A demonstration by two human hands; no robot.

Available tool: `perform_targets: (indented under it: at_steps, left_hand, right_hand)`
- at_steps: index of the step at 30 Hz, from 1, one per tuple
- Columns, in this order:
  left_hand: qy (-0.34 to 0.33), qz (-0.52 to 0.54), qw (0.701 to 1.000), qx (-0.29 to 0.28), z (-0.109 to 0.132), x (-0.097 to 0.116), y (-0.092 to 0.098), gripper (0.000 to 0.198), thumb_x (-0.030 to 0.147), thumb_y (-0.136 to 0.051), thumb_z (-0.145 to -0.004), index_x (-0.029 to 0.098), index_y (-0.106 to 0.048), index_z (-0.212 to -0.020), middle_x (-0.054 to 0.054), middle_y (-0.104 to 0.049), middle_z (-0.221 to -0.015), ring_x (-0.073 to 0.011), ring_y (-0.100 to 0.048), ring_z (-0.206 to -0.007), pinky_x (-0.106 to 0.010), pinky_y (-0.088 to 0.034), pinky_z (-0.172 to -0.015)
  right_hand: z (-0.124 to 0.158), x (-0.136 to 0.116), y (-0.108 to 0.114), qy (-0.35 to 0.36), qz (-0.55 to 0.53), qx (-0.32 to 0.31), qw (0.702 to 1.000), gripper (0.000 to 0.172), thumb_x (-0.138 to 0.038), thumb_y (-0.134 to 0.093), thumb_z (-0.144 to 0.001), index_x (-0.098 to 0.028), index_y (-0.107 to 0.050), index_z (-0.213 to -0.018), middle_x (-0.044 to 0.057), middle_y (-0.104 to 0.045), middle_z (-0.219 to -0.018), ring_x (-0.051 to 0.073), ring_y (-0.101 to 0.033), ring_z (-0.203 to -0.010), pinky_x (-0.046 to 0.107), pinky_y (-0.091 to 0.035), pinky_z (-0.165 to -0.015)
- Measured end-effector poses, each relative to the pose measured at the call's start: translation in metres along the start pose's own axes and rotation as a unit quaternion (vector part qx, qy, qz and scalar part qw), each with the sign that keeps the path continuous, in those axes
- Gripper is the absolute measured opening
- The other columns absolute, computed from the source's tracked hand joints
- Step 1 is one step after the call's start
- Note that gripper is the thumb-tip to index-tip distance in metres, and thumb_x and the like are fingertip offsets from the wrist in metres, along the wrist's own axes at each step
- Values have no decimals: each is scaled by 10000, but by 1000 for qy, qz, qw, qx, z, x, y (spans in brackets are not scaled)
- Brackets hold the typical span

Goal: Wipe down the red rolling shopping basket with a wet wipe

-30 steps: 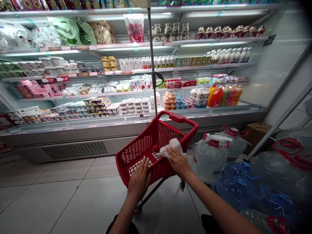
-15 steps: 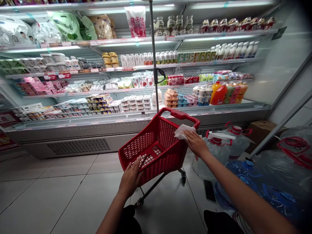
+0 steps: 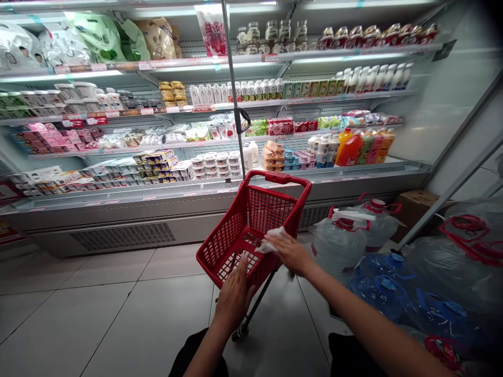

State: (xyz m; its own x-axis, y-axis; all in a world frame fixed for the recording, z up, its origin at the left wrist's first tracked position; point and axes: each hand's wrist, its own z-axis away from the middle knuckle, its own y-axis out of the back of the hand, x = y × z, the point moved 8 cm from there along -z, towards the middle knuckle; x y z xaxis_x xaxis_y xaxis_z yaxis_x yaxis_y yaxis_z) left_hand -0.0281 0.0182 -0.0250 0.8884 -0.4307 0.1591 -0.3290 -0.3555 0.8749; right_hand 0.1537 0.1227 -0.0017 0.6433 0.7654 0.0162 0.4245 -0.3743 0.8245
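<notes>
"Red perforated plastic cart (image 3: pixel 225 235) — before the lit grey fridge (image 3: pixel 188 214)?"
"Yes; left hand (image 3: pixel 233 297) fingers straight, together; right hand (image 3: pixel 294 255) fingers clasping crumpled white cloth (image 3: pixel 264 247)."
"Writing?"
"'益多' on a pink-white bag (image 3: pixel 211 34) — grey pole (image 3: pixel 233 84) alongside."

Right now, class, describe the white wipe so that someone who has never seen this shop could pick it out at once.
Face the long refrigerated display case and find the red shopping cart before it. At the near side of its basket, look under the fingers of the person's right hand. The white wipe is there, soft and crumpled against rigid red plastic.
</notes>
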Motion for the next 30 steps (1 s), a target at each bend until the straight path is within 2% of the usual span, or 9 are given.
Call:
perform_targets:
  at_steps: [4,7,9,13,16,19,22,26,30]
  left_hand:
    - [-12,6,999,-46,6,-13,7,960,378,-556,-1003,208,126,-1656,-148,-303,-1694,-263,-438,-1499,-453,-383,-1215]
    - [-15,-21,998,-56,5,-27,9,1113,491,-666,-930,219,134,-1654,-142,-306,-1694,-277,-418,-1511,-486,-302,-1263]
    - [-21,-36,998,-53,3,-30,7,1097,483,-670,-927,227,105,-1659,-135,-299,-1698,-271,-392,-1526,-473,-292,-1267]
    - [-29,-47,998,-41,0,-25,0,1063,463,-645,-937,201,87,-1662,-144,-292,-1698,-271,-380,-1533,-473,-290,-1264]
    - [-41,-49,997,-34,3,-20,-3,1046,435,-631,-941,185,84,-1662,-144,-293,-1698,-270,-381,-1532,-469,-295,-1263]
    - [-52,-50,997,-34,10,-17,-3,996,396,-604,-959,180,65,-1665,-135,-317,-1690,-260,-385,-1530,-452,-301,-1263]
    - [-54,-42,997,-46,17,-14,-2,977,421,-600,-973,203,51,-1668,-117,-352,-1677,-256,-425,-1507,-446,-319,-1258]
    - [-44,-28,997,-55,19,-6,2,1007,477,-613,-973,238,79,-1664,-97,-357,-1676,-255,-460,-1484,-443,-351,-1244]
    - [-32,-24,998,-53,15,0,3,1034,477,-626,-966,239,104,-1660,-98,-359,-1674,-262,-469,-1478,-463,-357,-1243]
  right_hand:
    - [-2,83,21,-74,31,29,996,506,-332,-250,-1123,-197,-518,-1530,79,-571,-1526,235,-500,-1440,438,-263,-1283]
    - [0,89,15,-108,33,45,993,500,-319,-281,-1112,-166,-522,-1522,111,-578,-1513,274,-503,-1438,497,-322,-1259]
    - [6,60,5,-107,28,43,993,483,-303,-335,-1101,-178,-492,-1541,87,-574,-1521,258,-486,-1452,499,-365,-1244]
    - [29,-35,-9,-70,-51,13,996,509,-266,-386,-1091,-217,-393,-1598,56,-508,-1582,208,-371,-1527,496,-345,-1260]
    - [43,-96,-10,5,-128,-13,992,523,-257,-439,-1079,-248,-391,-1599,58,-527,-1567,189,-371,-1526,478,-328,-1268]
    - [49,-113,-8,118,-160,-39,979,508,-242,-467,-1072,-268,-429,-1577,31,-574,-1527,139,-426,-1489,397,-327,-1266]
    - [42,-68,-2,165,-143,-29,975,519,-170,-435,-1059,-281,-445,-1566,11,-594,-1508,116,-461,-1462,374,-348,-1251]
    - [25,31,9,31,-68,-4,997,533,-185,-419,-1059,-267,-411,-1586,46,-555,-1544,177,-468,-1466,477,-343,-1255]
    - [22,61,18,2,-51,-19,999,522,-239,-405,-1069,-278,-405,-1590,46,-557,-1543,190,-485,-1455,491,-321,-1266]
